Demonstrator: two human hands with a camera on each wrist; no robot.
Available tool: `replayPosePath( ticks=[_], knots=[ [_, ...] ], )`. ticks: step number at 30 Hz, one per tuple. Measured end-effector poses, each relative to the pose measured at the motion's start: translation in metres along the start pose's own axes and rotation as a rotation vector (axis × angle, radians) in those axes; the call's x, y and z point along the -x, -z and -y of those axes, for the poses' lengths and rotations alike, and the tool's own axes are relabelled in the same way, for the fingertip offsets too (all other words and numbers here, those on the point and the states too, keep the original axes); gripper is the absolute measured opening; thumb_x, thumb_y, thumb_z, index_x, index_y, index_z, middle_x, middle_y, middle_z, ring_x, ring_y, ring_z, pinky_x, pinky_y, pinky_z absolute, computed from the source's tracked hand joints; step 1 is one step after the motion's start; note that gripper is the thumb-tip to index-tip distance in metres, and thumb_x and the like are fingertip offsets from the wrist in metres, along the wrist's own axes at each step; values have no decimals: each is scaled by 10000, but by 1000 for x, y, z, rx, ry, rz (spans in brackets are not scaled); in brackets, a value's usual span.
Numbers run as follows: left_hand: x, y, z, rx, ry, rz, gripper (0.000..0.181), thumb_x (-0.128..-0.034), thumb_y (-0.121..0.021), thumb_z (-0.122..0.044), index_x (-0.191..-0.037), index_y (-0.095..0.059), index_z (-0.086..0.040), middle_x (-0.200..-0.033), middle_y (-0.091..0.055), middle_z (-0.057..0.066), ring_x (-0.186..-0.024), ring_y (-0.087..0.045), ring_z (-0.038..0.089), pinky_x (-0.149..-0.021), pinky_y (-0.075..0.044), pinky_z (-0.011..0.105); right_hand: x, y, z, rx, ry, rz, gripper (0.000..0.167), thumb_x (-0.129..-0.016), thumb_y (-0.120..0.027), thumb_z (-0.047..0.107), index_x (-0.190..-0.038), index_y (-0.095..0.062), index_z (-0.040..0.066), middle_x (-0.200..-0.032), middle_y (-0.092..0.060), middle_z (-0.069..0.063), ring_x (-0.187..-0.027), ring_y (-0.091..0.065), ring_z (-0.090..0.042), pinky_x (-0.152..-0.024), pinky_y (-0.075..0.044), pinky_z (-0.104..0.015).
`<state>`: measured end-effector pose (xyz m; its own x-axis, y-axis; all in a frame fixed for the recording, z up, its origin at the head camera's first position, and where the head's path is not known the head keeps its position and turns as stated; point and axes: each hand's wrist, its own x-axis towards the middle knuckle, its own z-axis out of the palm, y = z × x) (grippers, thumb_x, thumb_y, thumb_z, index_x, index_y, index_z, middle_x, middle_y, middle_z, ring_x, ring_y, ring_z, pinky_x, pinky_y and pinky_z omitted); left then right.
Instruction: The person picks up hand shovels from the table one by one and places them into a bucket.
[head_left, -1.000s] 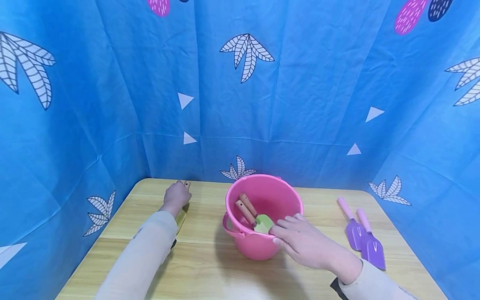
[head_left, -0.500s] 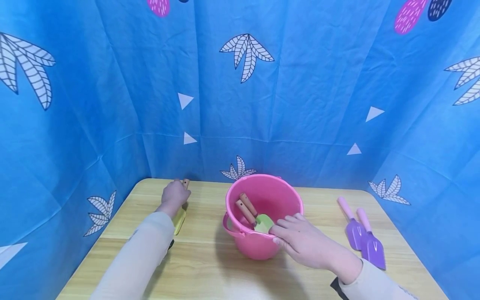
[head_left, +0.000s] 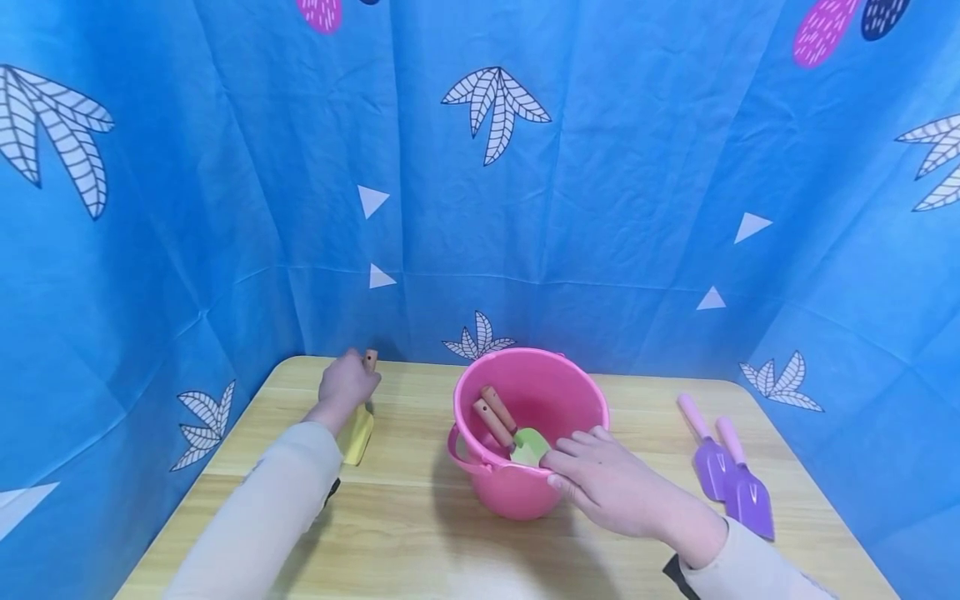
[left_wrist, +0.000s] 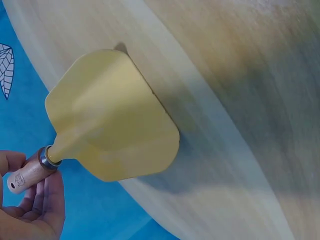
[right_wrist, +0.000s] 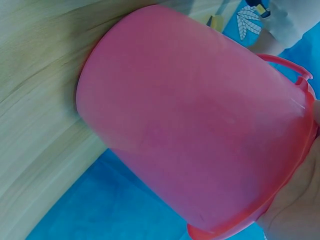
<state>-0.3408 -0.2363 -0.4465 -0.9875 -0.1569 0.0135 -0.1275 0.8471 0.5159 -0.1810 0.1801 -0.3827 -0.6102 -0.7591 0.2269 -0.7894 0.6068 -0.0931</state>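
Observation:
My left hand grips a small yellow shovel by its wooden handle at the table's back left. In the left wrist view, thumb and fingers pinch the handle just behind its metal collar, and the broad yellow blade casts a shadow on the table. Whether its edge touches the wood I cannot tell. My right hand holds the near right rim of a pink bucket, fingers over the edge and thumb outside. Inside the tilted-looking bucket lean two wooden-handled shovels with a green blade showing.
Two purple shovels with pink handles lie partly overlapping on the table's right side. The bucket's pink handle hangs down at its left. A blue patterned curtain encloses the wooden table at the back and sides.
My left hand has risen slightly and shifted left with the yellow shovel, so more of the blade shows. The right hand stays on the bucket's rim.

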Motion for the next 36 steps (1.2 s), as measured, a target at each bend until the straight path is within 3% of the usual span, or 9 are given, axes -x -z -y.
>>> replayPosePath(
  ticks=[6,15,27,36],
  knots=[
    [3,5,-5,13,-43,-23,298,-930,-557,-239,-1087,-491,6,-898,-554,152,-764,-535,303,-662,-463,400,1,2,1,-8,-4,8,191,-1061,-459,377,-1080,-637,312,-960,-550,200,-956,-493,-51,-886,-395,-362],
    [10,9,-19,41,-91,-61,222,-928,-576,-210,-1017,-496,-24,-891,-537,143,-816,-532,320,-724,-464,417,2,1,0,-6,-15,18,174,-1056,-480,359,-1101,-640,309,-980,-556,200,-976,-499,-55,-901,-401,-382],
    [27,14,-26,45,-174,-79,176,-941,-590,-212,-950,-488,-69,-848,-524,104,-787,-522,291,-704,-443,399,3,-2,-2,-4,-9,9,219,-1066,-433,400,-1105,-637,328,-969,-546,211,-964,-491,-46,-894,-400,-373],
    [47,21,-37,47,-235,-91,176,-921,-632,-182,-995,-539,-52,-890,-584,96,-803,-555,267,-738,-493,403,2,-1,-1,-1,-10,9,211,-1066,-435,398,-1100,-631,328,-965,-542,208,-963,-485,-51,-890,-390,-373]
  ],
)
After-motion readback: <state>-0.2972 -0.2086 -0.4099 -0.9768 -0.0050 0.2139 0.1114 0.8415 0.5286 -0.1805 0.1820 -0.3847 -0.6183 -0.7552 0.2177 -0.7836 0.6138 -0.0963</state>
